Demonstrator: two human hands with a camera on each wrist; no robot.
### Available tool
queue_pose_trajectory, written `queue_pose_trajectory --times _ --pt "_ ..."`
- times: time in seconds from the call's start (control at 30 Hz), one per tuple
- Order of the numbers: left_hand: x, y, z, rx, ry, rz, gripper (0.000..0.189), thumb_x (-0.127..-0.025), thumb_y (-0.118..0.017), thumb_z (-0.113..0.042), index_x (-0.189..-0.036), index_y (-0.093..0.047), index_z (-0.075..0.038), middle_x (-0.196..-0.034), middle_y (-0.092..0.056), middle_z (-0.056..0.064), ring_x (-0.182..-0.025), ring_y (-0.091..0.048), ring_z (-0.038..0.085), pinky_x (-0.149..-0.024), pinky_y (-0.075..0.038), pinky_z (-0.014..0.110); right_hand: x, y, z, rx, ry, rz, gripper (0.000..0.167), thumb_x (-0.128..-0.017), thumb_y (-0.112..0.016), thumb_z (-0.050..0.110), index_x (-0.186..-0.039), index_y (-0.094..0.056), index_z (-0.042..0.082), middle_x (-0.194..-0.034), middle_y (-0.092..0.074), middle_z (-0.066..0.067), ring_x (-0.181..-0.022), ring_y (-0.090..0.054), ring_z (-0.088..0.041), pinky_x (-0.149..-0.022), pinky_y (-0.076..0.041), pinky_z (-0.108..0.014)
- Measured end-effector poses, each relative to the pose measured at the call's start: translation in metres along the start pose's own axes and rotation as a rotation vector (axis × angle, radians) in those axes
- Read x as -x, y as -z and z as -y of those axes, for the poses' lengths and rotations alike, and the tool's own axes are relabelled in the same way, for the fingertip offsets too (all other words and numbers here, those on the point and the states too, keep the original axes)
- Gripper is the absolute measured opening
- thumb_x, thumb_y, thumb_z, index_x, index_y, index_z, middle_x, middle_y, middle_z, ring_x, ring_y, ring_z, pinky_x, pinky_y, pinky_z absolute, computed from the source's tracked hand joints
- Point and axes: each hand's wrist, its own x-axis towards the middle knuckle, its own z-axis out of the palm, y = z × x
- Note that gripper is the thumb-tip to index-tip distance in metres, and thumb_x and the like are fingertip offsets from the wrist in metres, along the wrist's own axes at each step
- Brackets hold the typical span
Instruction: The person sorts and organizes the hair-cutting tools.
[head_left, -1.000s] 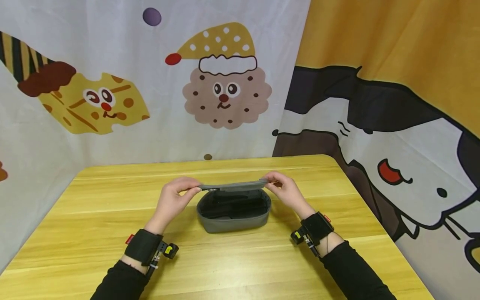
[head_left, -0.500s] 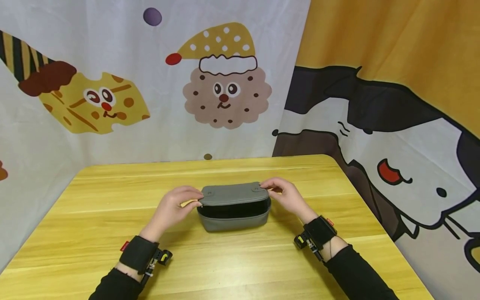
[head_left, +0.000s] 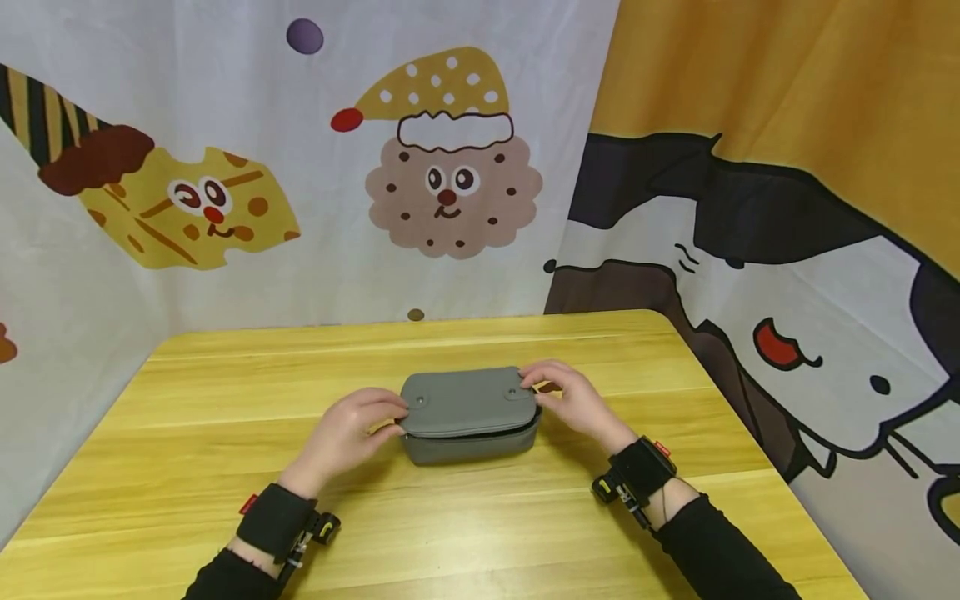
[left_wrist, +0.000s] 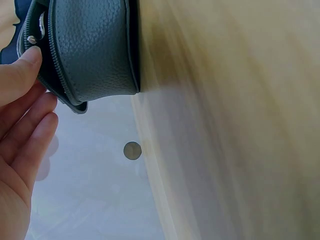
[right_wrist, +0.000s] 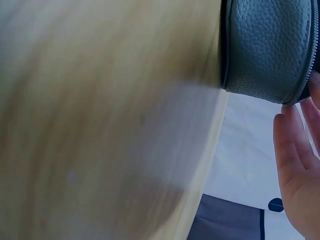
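Observation:
A grey, pebbled zip case (head_left: 468,450) sits on the table, its lid (head_left: 467,402) lying nearly flat over the top. A thin dark gap shows along the front and right. My left hand (head_left: 354,429) pinches the lid's left end between thumb and fingers; in the left wrist view the thumb (left_wrist: 31,56) is right by the metal zip pull (left_wrist: 42,25). At the lid's right end, my right hand (head_left: 576,404) holds the edge with thumb and fingers. The right wrist view shows zipper teeth (right_wrist: 310,60) along the unzipped rim. The case's inside is hidden.
The case stands near the middle of a wooden table (head_left: 465,525). Behind the table's far edge hangs a white cartoon curtain (head_left: 247,300), with another printed curtain (head_left: 750,333) on the right. Each wrist carries a black strap with a small camera.
The lid, raised on edge a second ago with the dark inside showing, has come down toward me over the case. Both hands have lowered with it, still holding its ends.

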Motion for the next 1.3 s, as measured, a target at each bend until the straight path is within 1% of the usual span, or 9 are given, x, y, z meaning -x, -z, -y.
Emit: queue_pose_trajectory --times 0.07,0.27,0.37,0.47,0.6,0.83,1.03,1.3 --pt "0.001 -0.001 -0.001 -0.002 0.003 0.009 0.029 -0.068 -0.089 -0.001 -0.094 -0.077 -0.005 -0.101 -0.07 0.006 -0.094 -0.067 0.021 -0.08 -0.057 0.033 0.0 0.0 0.001 0.012 -0.002 0.004 0.03 -0.085 -0.068 -0.015 -0.106 -0.07 0.006 -0.126 -0.061 -0.014 -0.111 -0.06 -0.032 -0.087 -0.054 -0.049" --pt "0.001 -0.003 -0.004 -0.01 0.022 0.03 0.028 -0.068 -0.09 -0.003 -0.092 -0.077 -0.006 -0.1 -0.07 0.004 -0.093 -0.067 0.02 -0.08 -0.057 0.033 -0.001 0.001 0.002 0.072 0.028 0.01 0.03 -0.084 -0.07 -0.015 -0.105 -0.07 0.007 -0.124 -0.062 -0.013 -0.11 -0.06 -0.031 -0.09 -0.055 -0.043" --pt "0.0 -0.002 -0.005 -0.017 0.025 0.036 0.028 -0.067 -0.091 -0.003 -0.091 -0.077 -0.007 -0.099 -0.07 0.004 -0.093 -0.067 0.02 -0.079 -0.057 0.032 -0.002 0.002 0.0 0.101 0.044 0.007 0.03 -0.083 -0.071 -0.015 -0.104 -0.071 0.007 -0.122 -0.062 -0.013 -0.11 -0.06 -0.03 -0.092 -0.054 -0.042" --pt "0.0 -0.002 -0.007 -0.026 0.032 0.042 0.028 -0.066 -0.091 -0.004 -0.09 -0.077 -0.008 -0.098 -0.07 0.003 -0.092 -0.067 0.019 -0.078 -0.058 0.031 -0.002 0.002 0.0 0.122 0.042 0.009 0.03 -0.082 -0.072 -0.014 -0.103 -0.071 0.008 -0.122 -0.062 -0.013 -0.11 -0.06 -0.029 -0.093 -0.053 -0.042" --pt "0.001 -0.003 -0.008 -0.042 0.037 0.05 0.028 -0.065 -0.092 -0.004 -0.089 -0.077 -0.008 -0.098 -0.071 0.003 -0.091 -0.067 0.019 -0.077 -0.058 0.031 -0.002 0.002 -0.002 0.148 0.038 0.018 0.029 -0.083 -0.073 -0.012 -0.102 -0.072 0.008 -0.121 -0.061 -0.012 -0.11 -0.06 -0.027 -0.093 -0.053 -0.039" --pt "0.0 -0.002 -0.01 -0.05 0.055 0.073 0.028 -0.066 -0.092 -0.005 -0.089 -0.078 -0.008 -0.098 -0.071 0.003 -0.091 -0.067 0.019 -0.078 -0.058 0.031 -0.002 0.003 -0.002 0.188 0.061 0.04 0.029 -0.082 -0.074 -0.013 -0.102 -0.071 0.009 -0.12 -0.061 -0.012 -0.11 -0.059 -0.027 -0.091 -0.054 -0.037" --pt "-0.004 0.001 -0.012 -0.04 0.091 0.121 0.027 -0.067 -0.091 -0.005 -0.09 -0.077 -0.008 -0.099 -0.07 0.002 -0.092 -0.067 0.018 -0.079 -0.057 0.031 -0.003 0.005 -0.001 0.191 0.069 0.05 0.028 -0.084 -0.071 -0.013 -0.101 -0.072 0.009 -0.119 -0.06 -0.015 -0.106 -0.06 -0.028 -0.089 -0.054 -0.039" --pt "-0.006 0.005 -0.013 -0.017 0.126 0.173 0.026 -0.07 -0.09 -0.005 -0.091 -0.077 -0.008 -0.1 -0.07 0.002 -0.092 -0.066 0.018 -0.08 -0.057 0.031 -0.004 0.007 0.001 0.164 0.032 0.066 0.026 -0.087 -0.067 -0.012 -0.103 -0.072 0.009 -0.119 -0.06 -0.014 -0.106 -0.061 -0.028 -0.092 -0.054 -0.041"
